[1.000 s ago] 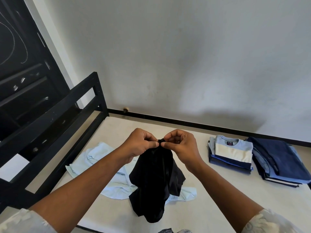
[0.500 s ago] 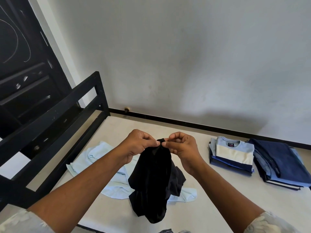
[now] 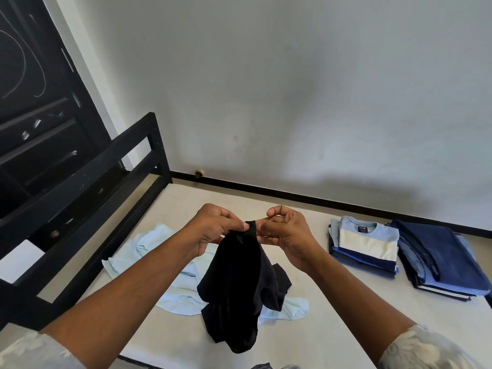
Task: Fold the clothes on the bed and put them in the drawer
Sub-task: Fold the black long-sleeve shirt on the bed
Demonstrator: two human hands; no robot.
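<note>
A black garment (image 3: 239,283) hangs bunched above the bed (image 3: 346,328), its lower end resting on the mattress. My left hand (image 3: 213,227) pinches its top edge between thumb and fingers. My right hand (image 3: 285,230) is just to the right of that edge, fingers curled, pinching the same top edge. Under the black garment lies a crumpled light blue shirt (image 3: 149,251). No drawer is plainly visible.
Two folded stacks sit at the right: one topped by a blue and cream shirt (image 3: 364,243), one of dark blue clothes (image 3: 442,259). A black bed frame rail (image 3: 87,187) runs along the left, with dark furniture (image 3: 32,115) behind it. A grey wall is beyond.
Both hands stay close together at the garment's top edge. The right hand's fingers have shifted slightly along it, and the view has tilted a little.
</note>
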